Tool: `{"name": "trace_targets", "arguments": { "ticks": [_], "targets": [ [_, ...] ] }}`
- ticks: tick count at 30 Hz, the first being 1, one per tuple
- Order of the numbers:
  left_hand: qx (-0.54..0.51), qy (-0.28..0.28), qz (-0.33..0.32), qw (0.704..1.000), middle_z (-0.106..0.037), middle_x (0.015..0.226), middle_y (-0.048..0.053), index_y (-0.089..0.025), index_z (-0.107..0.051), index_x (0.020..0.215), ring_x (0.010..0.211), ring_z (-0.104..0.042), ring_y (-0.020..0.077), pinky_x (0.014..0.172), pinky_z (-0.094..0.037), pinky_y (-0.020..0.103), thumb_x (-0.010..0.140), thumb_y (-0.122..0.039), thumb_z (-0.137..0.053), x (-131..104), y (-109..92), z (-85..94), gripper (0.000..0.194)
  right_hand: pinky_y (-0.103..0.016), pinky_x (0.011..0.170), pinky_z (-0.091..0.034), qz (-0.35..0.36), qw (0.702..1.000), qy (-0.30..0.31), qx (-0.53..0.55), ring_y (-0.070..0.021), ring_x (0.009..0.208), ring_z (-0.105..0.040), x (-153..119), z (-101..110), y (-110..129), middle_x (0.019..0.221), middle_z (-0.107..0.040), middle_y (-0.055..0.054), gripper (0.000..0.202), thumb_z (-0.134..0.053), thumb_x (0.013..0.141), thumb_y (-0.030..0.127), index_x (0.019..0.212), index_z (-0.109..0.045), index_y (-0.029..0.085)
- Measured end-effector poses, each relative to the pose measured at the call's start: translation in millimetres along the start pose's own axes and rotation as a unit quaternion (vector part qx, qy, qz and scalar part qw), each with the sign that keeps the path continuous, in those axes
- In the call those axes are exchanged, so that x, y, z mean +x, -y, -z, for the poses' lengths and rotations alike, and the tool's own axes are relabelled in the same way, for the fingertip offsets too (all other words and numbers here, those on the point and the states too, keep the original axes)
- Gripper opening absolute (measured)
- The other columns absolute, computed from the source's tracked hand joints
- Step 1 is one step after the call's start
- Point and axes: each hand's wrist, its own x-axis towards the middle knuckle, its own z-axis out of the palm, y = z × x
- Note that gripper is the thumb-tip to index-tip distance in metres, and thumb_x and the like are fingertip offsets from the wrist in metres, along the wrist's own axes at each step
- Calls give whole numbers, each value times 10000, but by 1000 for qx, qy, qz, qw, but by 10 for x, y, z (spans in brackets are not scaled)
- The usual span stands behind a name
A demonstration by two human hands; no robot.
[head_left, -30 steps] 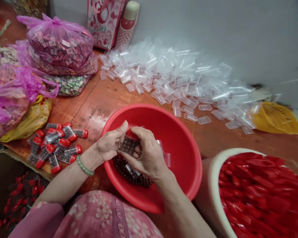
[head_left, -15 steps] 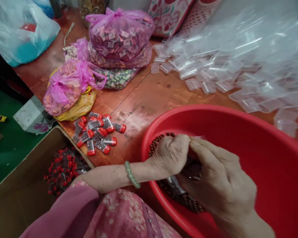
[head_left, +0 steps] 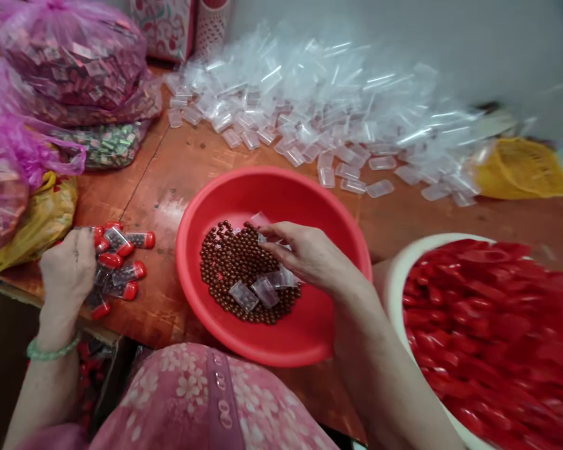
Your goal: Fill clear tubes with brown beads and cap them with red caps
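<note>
My left hand (head_left: 69, 269) is closed over the left side of a pile of filled clear containers with red caps (head_left: 117, 240) on the table; what its fingers hold is hidden. My right hand (head_left: 307, 253) reaches into the red basin (head_left: 344, 219), its thumb and fingers round a small clear container (head_left: 263, 239) at the edge of the brown beads (head_left: 229, 262). Several clear containers (head_left: 265, 291) lie on the beads below that hand.
A white tub (head_left: 396, 275) of red caps (head_left: 488, 331) stands at right. Clear containers (head_left: 286, 125) spread along the back, near a yellow basket (head_left: 520, 169). Pink bags (head_left: 75, 69) stand at left, above an open cardboard box (head_left: 4, 337).
The view has swung right, bringing the white tub and yellow basket into sight. My hands have parted: the left has moved to the capped containers, the right is lower over the beads.
</note>
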Motion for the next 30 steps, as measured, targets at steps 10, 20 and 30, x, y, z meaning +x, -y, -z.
{"name": "trace_targets", "arguments": {
  "ticks": [10, 20, 30],
  "targets": [
    [51, -1, -53, 997, -699, 1092, 47, -266, -661, 1076, 1124, -605, 322, 988, -433, 513, 905, -393, -525, -38, 7, -135, 253, -380, 748, -466, 70, 965, 204, -151, -301, 909, -644, -207, -425, 333, 895, -727, -136, 293, -788, 723, 409, 820, -681, 154],
    [-99, 22, -247, 964, -691, 1110, 98, -160, -662, 968, 1035, -642, 210, 945, -514, 385, 921, -258, -527, -112, -903, -735, 173, -289, 628, -390, 33, 976, 198, -84, -192, 712, -652, -129, -319, 378, 811, -732, -62, 176, -495, 896, 192, 941, -664, 194],
    [-93, 32, -251, 963, -661, 1154, 91, -175, -652, 938, 1107, -600, 229, 975, -494, 430, 884, -141, -555, -115, -919, -905, 116, -234, 600, -414, 27, 942, 319, 102, -132, 647, -576, 143, -476, 139, 712, -671, 4, 15, -640, 772, 168, 775, -643, 182]
  ]
}}
